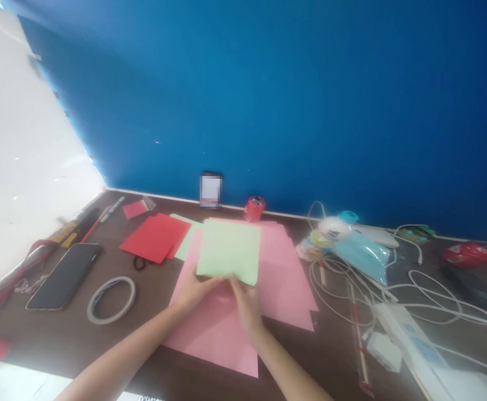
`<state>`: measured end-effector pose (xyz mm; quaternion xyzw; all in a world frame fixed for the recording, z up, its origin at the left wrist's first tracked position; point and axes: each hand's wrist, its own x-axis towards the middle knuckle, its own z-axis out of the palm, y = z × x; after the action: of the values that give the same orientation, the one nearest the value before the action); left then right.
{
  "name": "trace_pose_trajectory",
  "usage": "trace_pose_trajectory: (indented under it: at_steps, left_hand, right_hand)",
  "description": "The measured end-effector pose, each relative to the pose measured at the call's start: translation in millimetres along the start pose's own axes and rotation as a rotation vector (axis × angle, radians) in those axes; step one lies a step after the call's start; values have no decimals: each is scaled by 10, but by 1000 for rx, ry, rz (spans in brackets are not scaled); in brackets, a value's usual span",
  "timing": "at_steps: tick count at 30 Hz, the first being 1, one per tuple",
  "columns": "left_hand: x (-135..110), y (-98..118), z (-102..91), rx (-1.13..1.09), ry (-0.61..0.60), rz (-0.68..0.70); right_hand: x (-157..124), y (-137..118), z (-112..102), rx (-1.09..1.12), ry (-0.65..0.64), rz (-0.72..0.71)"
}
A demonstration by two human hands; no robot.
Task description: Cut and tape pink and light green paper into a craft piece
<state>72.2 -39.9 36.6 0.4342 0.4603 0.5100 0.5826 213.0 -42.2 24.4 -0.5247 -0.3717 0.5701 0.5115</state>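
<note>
A square sheet of light green paper (229,249) lies over the pink sheets in the middle of the table. My left hand (196,289) grips its near edge on the left, thumb pointing inward. Close beside it, my right hand (246,299) grips the same edge on the right. Fingers on both hands are partly hidden under the paper. Beneath my hands spread several pink sheets (222,345). To the left are red paper squares (153,236), with another pale green sheet (185,253) partly under them.
At left lie a phone (65,277), a tape roll (112,301) and a black band (139,263). A red tin (255,208) stands by the blue wall (268,100). Cables (343,267), a power strip (412,345) and a pencil (358,328) are on the right.
</note>
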Motion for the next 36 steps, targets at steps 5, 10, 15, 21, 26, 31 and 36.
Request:
trace_pose_trajectory:
  at_steps: [5, 10, 15, 21, 26, 31, 36]
  left_hand:
    - [1, 30, 11, 32, 56, 22]
    - [29, 35, -1, 35, 135, 27]
    - [40, 5, -7, 11, 177, 32]
    - [49, -16, -28, -63, 200, -13]
    - [71, -32, -100, -43, 197, -36]
    - [101, -50, -136, -21, 182, -65]
    - [134, -13, -143, -85, 108, -171]
  right_hand:
    - [-25, -22, 25, -1, 17, 11]
    - [25, -1, 7, 54, -4, 15]
    - [42, 15, -13, 57, -18, -16]
    - [48, 38, -31, 54, -2, 3]
    - [75, 84, -62, 74, 26, 14]
    - [85, 101, -84, 71, 5, 1]
    - [99, 92, -85, 127, 21, 0]
